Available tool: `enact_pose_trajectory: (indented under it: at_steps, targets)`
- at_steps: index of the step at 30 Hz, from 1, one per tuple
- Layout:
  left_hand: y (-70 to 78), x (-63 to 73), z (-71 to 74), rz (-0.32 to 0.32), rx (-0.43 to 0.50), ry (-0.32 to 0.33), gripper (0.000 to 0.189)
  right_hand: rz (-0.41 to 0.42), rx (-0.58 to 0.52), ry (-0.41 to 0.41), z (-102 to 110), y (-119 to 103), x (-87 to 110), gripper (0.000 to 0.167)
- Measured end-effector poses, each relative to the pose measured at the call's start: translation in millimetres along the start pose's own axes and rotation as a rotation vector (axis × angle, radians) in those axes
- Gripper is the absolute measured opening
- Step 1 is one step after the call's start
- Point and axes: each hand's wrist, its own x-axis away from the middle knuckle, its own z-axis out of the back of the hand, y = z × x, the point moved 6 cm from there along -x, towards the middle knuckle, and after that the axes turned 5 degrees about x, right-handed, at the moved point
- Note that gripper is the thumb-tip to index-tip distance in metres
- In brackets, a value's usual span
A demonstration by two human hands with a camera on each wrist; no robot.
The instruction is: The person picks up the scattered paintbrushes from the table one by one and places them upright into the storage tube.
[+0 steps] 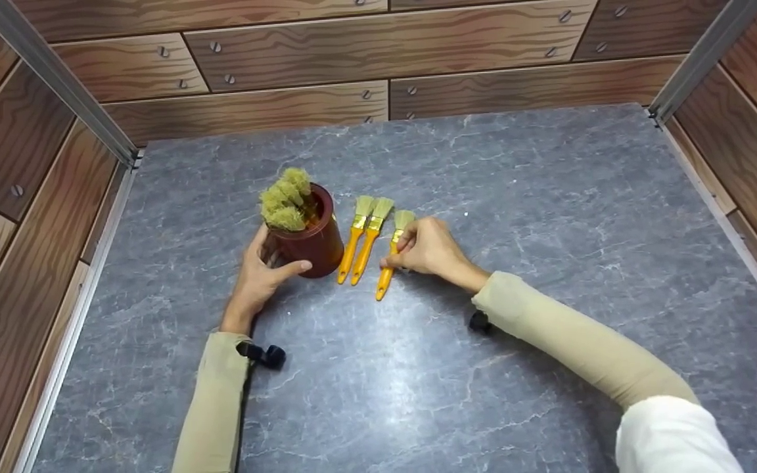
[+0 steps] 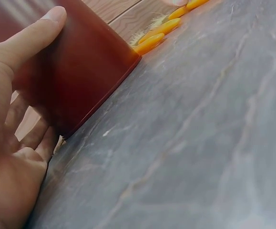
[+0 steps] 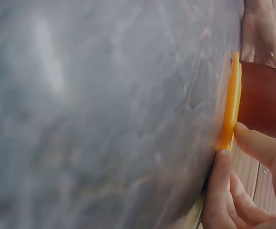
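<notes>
One brush (image 1: pixel 385 281), head view: found about midway between the left and right edges of the tabletop (image 1: pixel 549 197), pinched between thumb and fingers of the right hand (image 1: pixel 424 246). Judged light, with a stiff, smooth handle that may roll, and soft bristles; best gripped on the handle below the metal band. Long axis runs toward the far edge, bristles leading and leaning slightly right. Two loose brushes (image 1: pixel 353 240) lie just left of it, side by side, similarly pointed. The cup (image 1: pixel 316 249) stands nearer the left edge, the left hand (image 1: pixel 257 272) curved round it; judged stiff and slick, best held low round its wall. Its bunch of brushes (image 1: pixel 286 203) has bristles uppermost, leaning left over the rim.

Left wrist view: thumb against the cup's wall; fingers partly hidden behind.

Right wrist view: thumb and forefinger on an orange handle. Whether the pinched brush is lifted cannot be told.
</notes>
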Motion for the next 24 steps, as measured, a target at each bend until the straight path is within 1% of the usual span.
enact_pose_trajectory:
  at_steps: [4, 10, 13, 18, 24]
  targets:
    - [-1.4, -0.2, 0.4, 0.008, -0.007, 0.006, 0.103, -0.001, 0.015, 0.004, -0.8, -1.4, -1.6, 0.035]
    - [-2.7, 0.0, 0.5, 0.011, -0.015, 0.007, 0.106, -0.005, 0.024, 0.005, 3.7, 0.8, -1.7, 0.035]
    - [-2.2, 0.3, 0.8, 0.012, -0.022, 0.010, 0.107, -0.019, -0.011, -0.010, 5.8, 4.1, -0.6, 0.033]
    - [-1.6, -0.4, 2.4, 0.010, -0.032, 0.016, 0.103, -0.047, -0.106, -0.034, 7.2, 9.6, 1.5, 0.034]
    - [-1.4, -0.7, 2.5, 0.006, -0.015, -0.001, 0.106, -0.071, -0.119, -0.024, 6.2, 13.7, 3.6, 0.036]
